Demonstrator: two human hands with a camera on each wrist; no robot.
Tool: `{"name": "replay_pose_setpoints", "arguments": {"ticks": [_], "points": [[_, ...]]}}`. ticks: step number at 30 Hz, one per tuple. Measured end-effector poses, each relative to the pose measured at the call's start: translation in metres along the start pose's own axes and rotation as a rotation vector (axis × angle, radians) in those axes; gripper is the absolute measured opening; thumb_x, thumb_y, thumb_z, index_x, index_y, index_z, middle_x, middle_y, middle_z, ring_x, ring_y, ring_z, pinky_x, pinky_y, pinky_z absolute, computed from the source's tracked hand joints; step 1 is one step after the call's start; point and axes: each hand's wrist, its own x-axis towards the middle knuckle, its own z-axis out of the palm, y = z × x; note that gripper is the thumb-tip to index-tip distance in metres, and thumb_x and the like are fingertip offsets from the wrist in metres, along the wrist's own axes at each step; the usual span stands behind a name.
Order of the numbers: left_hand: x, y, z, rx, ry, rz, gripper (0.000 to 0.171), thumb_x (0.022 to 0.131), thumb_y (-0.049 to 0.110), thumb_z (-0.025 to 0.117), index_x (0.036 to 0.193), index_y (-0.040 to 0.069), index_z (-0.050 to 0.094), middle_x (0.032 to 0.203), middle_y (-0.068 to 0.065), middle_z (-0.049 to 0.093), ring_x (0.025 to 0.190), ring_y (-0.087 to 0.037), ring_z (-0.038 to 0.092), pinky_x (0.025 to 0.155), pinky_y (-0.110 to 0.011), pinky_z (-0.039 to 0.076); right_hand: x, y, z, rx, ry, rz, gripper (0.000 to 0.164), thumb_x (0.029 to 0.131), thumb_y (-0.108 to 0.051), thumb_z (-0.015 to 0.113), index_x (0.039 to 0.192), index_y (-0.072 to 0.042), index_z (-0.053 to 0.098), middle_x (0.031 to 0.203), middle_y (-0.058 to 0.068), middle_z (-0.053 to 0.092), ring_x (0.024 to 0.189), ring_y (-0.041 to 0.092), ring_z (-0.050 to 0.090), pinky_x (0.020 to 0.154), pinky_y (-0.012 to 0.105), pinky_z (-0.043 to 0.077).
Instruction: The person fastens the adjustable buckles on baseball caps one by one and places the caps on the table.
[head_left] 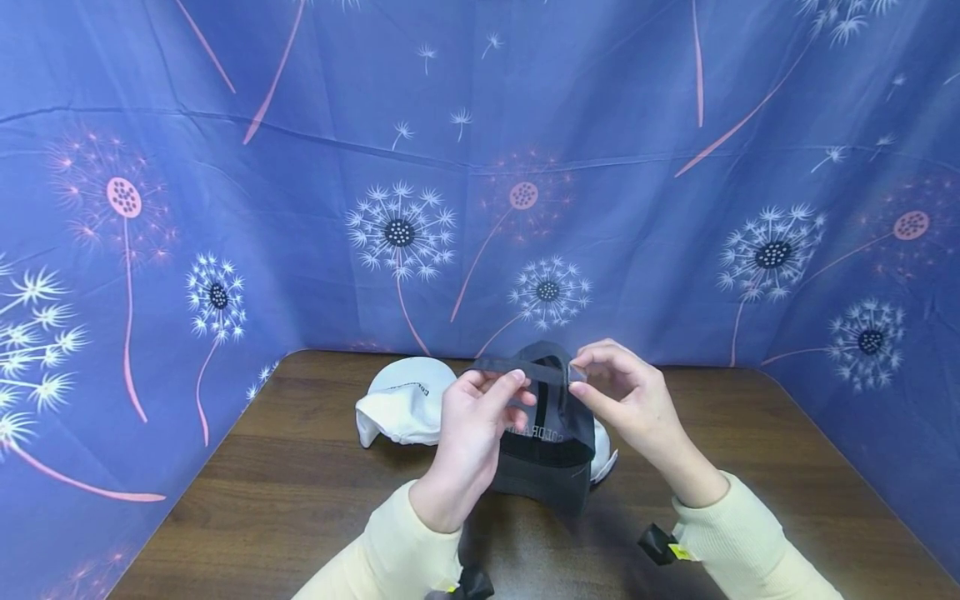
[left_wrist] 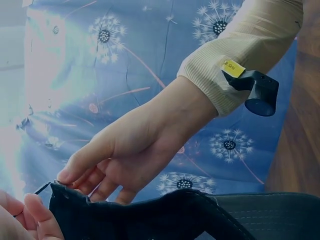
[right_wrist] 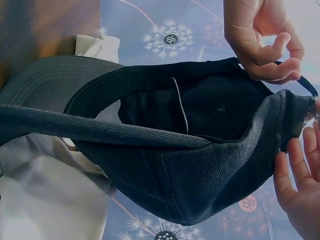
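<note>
A dark baseball cap (head_left: 543, 487) is held upside down above the table, its brim toward the person and its adjustable back strap (head_left: 498, 365) on the far side. My left hand (head_left: 472, 421) pinches the strap between thumb and fingers. On the other side, my right hand (head_left: 633, 400) pinches the back edge of the cap at a shiny buckle (right_wrist: 311, 111). The cap's dark inside (right_wrist: 200, 107), with a loose pale thread, faces the right wrist camera. From the left wrist, the right hand (left_wrist: 135, 145) shows with its thumb and fingers at the cap's edge.
A white cap (head_left: 408, 408) lies on the brown wooden table (head_left: 300, 475) to the left. Another white cap (head_left: 602, 454) is partly hidden behind the dark one. Blue dandelion-print cloth (head_left: 315, 200) hangs around the back and sides.
</note>
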Motion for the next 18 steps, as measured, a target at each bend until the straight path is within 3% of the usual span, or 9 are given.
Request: {"name": "replay_pose_setpoints", "arguments": {"ticks": [11, 18], "points": [[0.0008, -0.0049, 0.0035, -0.03, 0.015, 0.039, 0.007, 0.087, -0.002, 0.06, 0.087, 0.004, 0.056, 0.071, -0.003, 0.064, 0.055, -0.01, 0.058, 0.046, -0.02, 0.046, -0.0001, 0.0007, 0.0039, -0.027, 0.001, -0.073, 0.028, 0.072, 0.016, 0.071, 0.095, 0.002, 0.064, 0.094, 0.009, 0.061, 0.09, 0.013, 0.059, 0.08, 0.023, 0.052], [0.0014, -0.007, 0.0053, -0.03, 0.032, 0.071, 0.011, 0.085, -0.004, 0.06, 0.083, 0.004, 0.053, 0.072, -0.004, 0.063, 0.055, -0.01, 0.056, 0.044, -0.02, 0.045, -0.0007, -0.0017, 0.0052, -0.131, 0.021, -0.088, 0.031, 0.07, 0.015, 0.073, 0.094, -0.003, 0.066, 0.092, 0.006, 0.062, 0.088, 0.012, 0.058, 0.076, 0.02, 0.051]]}}
